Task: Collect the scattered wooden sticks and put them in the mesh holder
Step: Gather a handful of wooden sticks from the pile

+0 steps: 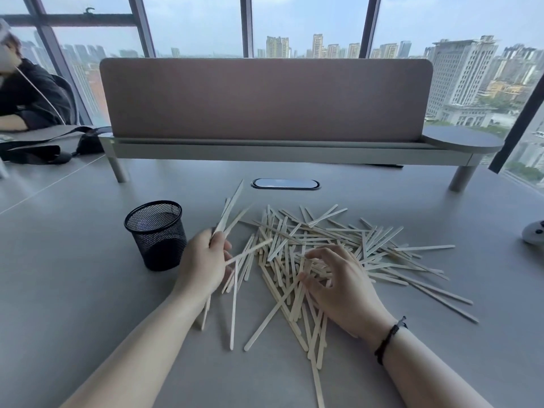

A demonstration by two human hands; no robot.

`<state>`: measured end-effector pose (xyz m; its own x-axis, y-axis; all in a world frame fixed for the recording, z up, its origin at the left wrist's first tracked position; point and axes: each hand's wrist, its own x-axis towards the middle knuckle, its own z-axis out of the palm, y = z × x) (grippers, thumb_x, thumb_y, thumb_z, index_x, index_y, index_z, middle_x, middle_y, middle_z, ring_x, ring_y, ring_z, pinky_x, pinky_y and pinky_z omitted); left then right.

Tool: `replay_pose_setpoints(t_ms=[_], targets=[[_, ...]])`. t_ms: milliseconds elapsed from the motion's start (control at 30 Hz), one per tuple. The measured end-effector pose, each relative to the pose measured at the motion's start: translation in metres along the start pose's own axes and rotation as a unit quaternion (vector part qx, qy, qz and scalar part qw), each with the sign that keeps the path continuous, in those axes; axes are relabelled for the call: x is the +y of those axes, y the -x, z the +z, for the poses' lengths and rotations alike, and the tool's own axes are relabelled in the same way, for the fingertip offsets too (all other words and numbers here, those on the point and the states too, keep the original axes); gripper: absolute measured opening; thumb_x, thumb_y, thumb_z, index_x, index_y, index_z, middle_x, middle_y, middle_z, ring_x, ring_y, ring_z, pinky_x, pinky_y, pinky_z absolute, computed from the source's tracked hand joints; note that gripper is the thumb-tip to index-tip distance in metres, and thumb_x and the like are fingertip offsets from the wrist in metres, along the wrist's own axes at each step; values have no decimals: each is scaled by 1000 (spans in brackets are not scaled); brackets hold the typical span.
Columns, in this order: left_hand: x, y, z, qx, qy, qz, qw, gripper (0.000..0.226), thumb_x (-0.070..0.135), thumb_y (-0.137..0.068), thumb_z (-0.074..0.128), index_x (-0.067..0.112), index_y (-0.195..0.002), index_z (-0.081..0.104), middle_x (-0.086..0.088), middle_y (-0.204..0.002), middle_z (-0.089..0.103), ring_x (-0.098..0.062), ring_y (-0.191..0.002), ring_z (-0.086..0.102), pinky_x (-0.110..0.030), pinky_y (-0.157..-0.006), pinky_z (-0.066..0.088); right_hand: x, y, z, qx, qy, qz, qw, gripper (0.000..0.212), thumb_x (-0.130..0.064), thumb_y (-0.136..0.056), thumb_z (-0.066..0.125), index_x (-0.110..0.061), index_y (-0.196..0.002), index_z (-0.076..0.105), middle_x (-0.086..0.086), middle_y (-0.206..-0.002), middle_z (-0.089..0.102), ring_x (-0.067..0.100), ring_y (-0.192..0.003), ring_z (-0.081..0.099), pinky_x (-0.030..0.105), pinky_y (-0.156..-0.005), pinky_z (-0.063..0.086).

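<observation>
Wooden sticks (332, 254) lie heaped on the grey desk (88, 290). Left hand (203, 260) is closed round a small bundle, beside the black mesh holder (156, 235), handy for dropping in; right hand (338, 278), half-open and empty, rakes the pile.

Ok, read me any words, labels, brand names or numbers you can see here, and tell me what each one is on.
None can be read.
Mesh holder: plain black, no label.
Wooden sticks: bare wood, no print.
Desk divider: blank panel.
Buildings outside the window: any signs are too small and hazy to read.
</observation>
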<state>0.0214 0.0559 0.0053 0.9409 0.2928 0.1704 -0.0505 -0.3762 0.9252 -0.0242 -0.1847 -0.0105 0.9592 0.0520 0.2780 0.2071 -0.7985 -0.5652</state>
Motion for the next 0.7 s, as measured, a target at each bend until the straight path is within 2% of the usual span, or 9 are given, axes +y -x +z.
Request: replay_pose_setpoints(t_ms=[67, 100, 200, 267, 367, 533, 700], targets=[[0, -3, -1, 21, 43, -1, 999, 34, 17, -104, 43, 3, -77, 58, -9, -64, 58, -22, -55, 55, -40, -62, 49, 0, 0, 0, 1, -4, 0, 1000, 37, -54, -86, 61, -38, -119, 60, -17, -125, 52, 13, -120, 50, 38, -103, 42], [0, -4, -1, 29, 73, 0, 997, 32, 17, -105, 43, 3, -79, 57, -6, -65, 56, -21, -55, 52, -38, -60, 45, -1, 0, 0, 0, -6, 0, 1000, 38, -54, -86, 61, -37, -119, 60, -17, -125, 52, 13, -121, 50, 38, -103, 42], [7, -2, -2, 27, 197, -5, 980, 22, 15, -107, 40, 5, -91, 52, 0, -69, 48, -13, -42, 40, -26, -43, 32, 0, 0, 0, 2, -12, -1, 1000, 38, -55, -85, 60, -37, -119, 60, -18, -125, 53, 12, -120, 51, 38, -102, 42], [14, 3, -4, 11, 259, -1, 966, 24, 14, -108, 39, 12, -85, 46, 1, -71, 43, -8, -40, 30, -19, -36, 23, -1, 0, 0, 6, -14, 1, 1000, 37, -53, -86, 62, -38, -119, 60, -19, -124, 53, 11, -121, 50, 37, -102, 42], [19, 7, -9, -3, 296, 44, 954, 28, 22, -108, 41, 19, -80, 41, 3, -66, 35, -7, -42, 21, -16, -37, 17, -2, 1, -1, 10, -24, -2, 1000, 34, -49, -88, 63, -38, -119, 60, -20, -123, 53, 9, -121, 49, 35, -101, 42], [25, 14, -11, 8, 315, 99, 944, 38, 34, -103, 52, 21, -71, 35, 9, -53, 29, -7, -39, 18, -16, -39, 19, -4, 2, -2, 4, -22, -9, 1000, 33, -50, -89, 62, -39, -120, 59, -22, -124, 52, 5, -121, 48, 31, -97, 42], [36, 21, -16, -17, 347, 124, 929, 58, 61, -86, 62, 21, -62, 27, 12, -48, 24, -7, -40, 15, -17, -43, 16, -6, 1, -5, 8, -9, -4, 1000, 36, -50, -89, 61, -38, -123, 57, -19, -125, 53, 7, -118, 49, 27, -92, 40]])
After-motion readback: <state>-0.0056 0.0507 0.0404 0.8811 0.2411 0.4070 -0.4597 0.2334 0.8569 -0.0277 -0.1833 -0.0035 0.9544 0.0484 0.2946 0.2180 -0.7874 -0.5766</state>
